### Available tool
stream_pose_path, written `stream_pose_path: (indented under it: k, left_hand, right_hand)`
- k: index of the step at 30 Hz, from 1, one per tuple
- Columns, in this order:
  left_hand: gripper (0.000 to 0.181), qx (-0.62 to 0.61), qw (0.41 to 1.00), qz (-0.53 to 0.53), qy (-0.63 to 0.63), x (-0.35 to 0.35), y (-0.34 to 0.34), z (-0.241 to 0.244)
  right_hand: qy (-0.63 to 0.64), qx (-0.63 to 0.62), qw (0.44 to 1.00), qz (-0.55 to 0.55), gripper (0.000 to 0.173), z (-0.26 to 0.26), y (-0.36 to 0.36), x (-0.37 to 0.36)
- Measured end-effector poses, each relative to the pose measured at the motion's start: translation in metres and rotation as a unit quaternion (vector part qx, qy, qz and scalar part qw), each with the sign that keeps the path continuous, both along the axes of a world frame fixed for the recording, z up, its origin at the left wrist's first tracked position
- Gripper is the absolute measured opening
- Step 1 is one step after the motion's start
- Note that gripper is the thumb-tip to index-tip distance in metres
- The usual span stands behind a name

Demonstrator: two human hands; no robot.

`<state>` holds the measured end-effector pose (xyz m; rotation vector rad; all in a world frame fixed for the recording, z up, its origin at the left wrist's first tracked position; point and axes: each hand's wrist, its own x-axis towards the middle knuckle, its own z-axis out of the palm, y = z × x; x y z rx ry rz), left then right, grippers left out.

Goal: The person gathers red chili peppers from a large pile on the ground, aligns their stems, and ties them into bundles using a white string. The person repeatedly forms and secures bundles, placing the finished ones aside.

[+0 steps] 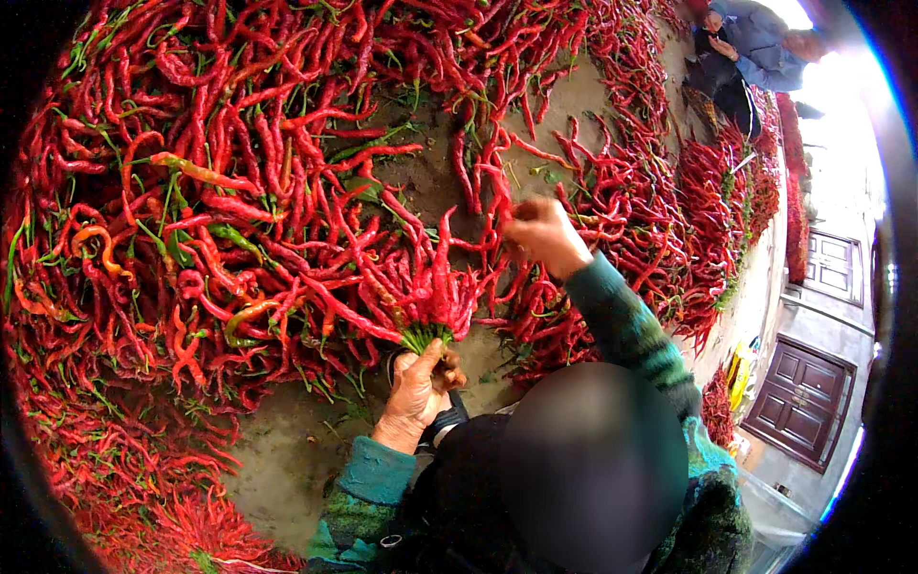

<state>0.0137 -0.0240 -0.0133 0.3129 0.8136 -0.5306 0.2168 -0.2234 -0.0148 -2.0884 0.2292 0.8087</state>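
Note:
My left hand (414,398) holds a fanned bunch of red chili peppers (439,294) by their green stems, which are gathered at the thumb. The pepper tips point up and away from the hand. My right hand (543,233) is farther out, to the right of the bunch, at some loose red chili peppers (495,172). Its fingers are bent and blurred, so whether a pepper is between them cannot be made out. A large heap of red chili peppers (201,194), with green stems and a few orange or greenish pods, spreads before me and to the left.
More peppers (624,186) lie on the concrete floor (280,445) at the right. Tied pepper bunches (710,186) stand in a row beyond. A person (760,46) is at the upper right. Brown doors (800,402) and a yellow bag (739,373) are at the far right.

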Motion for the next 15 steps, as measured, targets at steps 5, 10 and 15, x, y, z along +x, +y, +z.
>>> stream_pose_path:
  k: [5,10,15]
  left_hand:
    - [0.021,0.015,1.000,-0.004,0.017,0.008,-0.006,0.011]
    - [0.017,-0.004,1.000,-0.015,-0.011,0.009,-0.004,0.014]
    - [0.012,-0.109,0.994,0.012,0.010,0.007,0.002,0.008]
  right_hand:
    - [0.236,0.172,0.953,-0.083,0.024,0.085,0.047,-0.085]
    - [0.003,0.131,0.991,-0.016,0.026,0.043,0.064,-0.120]
    - [-0.040,0.037,0.998,0.009,0.028,0.038,0.068,-0.126]
